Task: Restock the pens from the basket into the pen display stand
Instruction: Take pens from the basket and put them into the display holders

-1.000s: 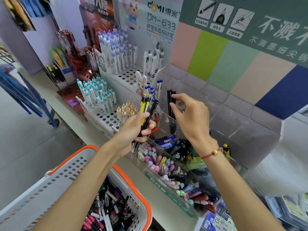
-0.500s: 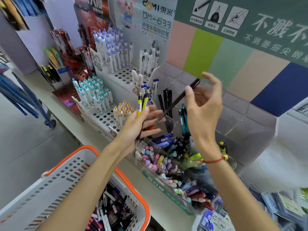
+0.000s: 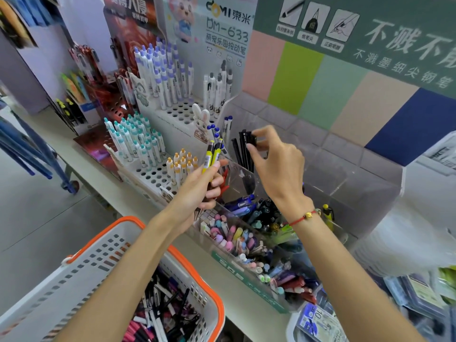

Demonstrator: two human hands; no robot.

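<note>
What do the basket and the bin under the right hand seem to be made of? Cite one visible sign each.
Basket: probably moulded plastic, matt white with an orange rim; slotted walls suggest moulding.
Bin: looks like clear acrylic, glossy; the pens inside show through its walls.

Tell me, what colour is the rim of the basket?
Orange, on a white basket; the rim shows in the head view.

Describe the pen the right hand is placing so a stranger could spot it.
Find the clear acrylic stand below the green sign. At its back-left corner, black pens stand upright. The one meant is the black pen whose top the right hand pinches.
</note>
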